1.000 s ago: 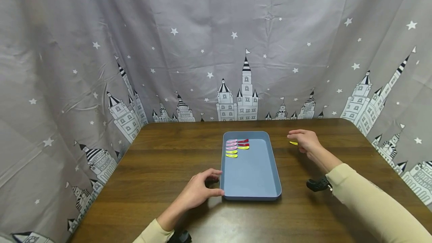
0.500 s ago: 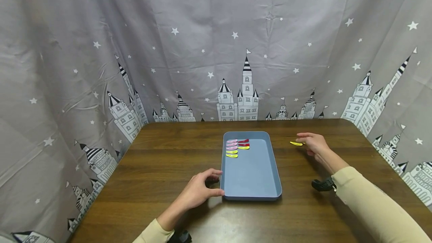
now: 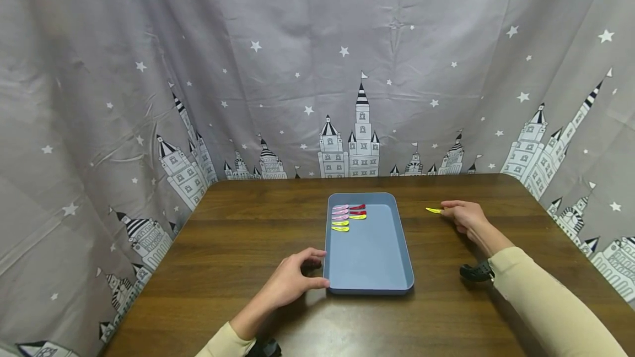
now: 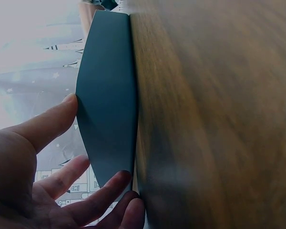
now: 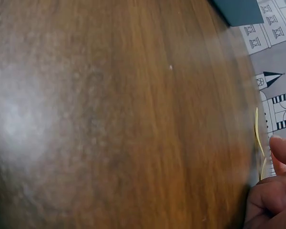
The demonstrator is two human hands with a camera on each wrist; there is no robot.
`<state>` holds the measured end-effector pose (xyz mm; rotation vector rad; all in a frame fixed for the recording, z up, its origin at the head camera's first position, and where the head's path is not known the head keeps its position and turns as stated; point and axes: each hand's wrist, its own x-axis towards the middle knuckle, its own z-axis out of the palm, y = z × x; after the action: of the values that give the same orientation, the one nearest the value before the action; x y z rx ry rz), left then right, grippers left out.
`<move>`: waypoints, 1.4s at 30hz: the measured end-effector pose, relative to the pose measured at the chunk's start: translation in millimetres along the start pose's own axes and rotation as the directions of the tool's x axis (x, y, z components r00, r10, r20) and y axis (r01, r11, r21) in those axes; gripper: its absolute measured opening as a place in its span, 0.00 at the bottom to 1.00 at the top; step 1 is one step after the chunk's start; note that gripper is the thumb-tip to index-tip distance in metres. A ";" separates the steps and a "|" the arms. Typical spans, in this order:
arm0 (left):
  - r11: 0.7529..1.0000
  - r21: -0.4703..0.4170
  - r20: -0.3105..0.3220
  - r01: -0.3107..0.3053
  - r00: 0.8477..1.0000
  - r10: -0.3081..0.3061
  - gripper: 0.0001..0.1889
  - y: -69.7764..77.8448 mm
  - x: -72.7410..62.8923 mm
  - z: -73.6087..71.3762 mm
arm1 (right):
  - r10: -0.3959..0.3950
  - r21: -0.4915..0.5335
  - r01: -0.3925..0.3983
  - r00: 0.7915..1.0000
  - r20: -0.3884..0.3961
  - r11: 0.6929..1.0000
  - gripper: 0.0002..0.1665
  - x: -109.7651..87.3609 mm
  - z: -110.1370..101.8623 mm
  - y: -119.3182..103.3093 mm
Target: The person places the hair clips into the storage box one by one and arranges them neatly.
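In the head view, my left hand (image 3: 292,280) rests at the near left corner of a blue-grey tray (image 3: 369,263). Its thumb and fingers are spread loosely along the tray's outer wall (image 4: 107,95). Inside the tray, pink hair clips (image 3: 340,212), red hair clips (image 3: 358,207) and yellow hair clips (image 3: 340,229) lie in two columns at the far left. Right of the tray, my right hand (image 3: 466,219) pinches one end of another yellow hair clip (image 3: 433,210); its free end points left. The right wrist view shows this yellow clip (image 5: 258,129) at the fingertips, partly hidden.
Everything stands on a brown wooden table (image 3: 248,225). Behind it hangs a grey curtain (image 3: 278,70) printed with castles and stars. The tray's raised rim (image 3: 408,252) lies between the two hands.
My right hand has moved right and slightly nearer, from over the loose yellow hair clip to its right end, where the fingers now pinch it. The left hand and tray have stayed put.
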<state>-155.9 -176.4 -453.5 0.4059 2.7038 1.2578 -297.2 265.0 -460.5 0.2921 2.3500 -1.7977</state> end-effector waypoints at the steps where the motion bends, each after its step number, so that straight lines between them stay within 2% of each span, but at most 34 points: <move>1: 1.000 0.001 -0.001 -0.001 1.000 0.001 0.31 -0.1 0.1 0.0 | -0.001 -0.002 0.001 1.000 -0.005 1.000 0.34 0.8 0.1 0.6; 8: 1.000 0.003 -0.004 0.000 1.000 0.000 0.32 0.1 -0.3 0.3 | -0.039 -0.077 0.034 0.997 -0.067 0.996 0.30 6.5 2.0 7.0; 16: 1.000 0.003 -0.005 0.001 1.000 -0.001 0.31 0.4 -1.6 0.3 | -0.055 -0.176 0.038 0.994 -0.091 0.984 0.27 9.7 3.8 9.1; 27: 1.000 0.016 -0.006 0.000 1.000 0.000 0.31 0.1 -0.4 -0.1 | -0.067 -0.193 0.043 0.991 -0.116 0.980 0.26 11.7 4.0 10.2; 42: 1.000 -0.016 0.005 -0.016 1.000 0.016 0.31 -0.3 0.6 -0.1 | -0.077 -0.220 0.045 0.987 -0.139 0.975 0.23 7.7 6.8 9.1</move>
<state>-156.6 -176.5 -453.7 0.4291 2.6894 1.2802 -302.2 261.2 -472.7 0.3356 2.6563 -1.5747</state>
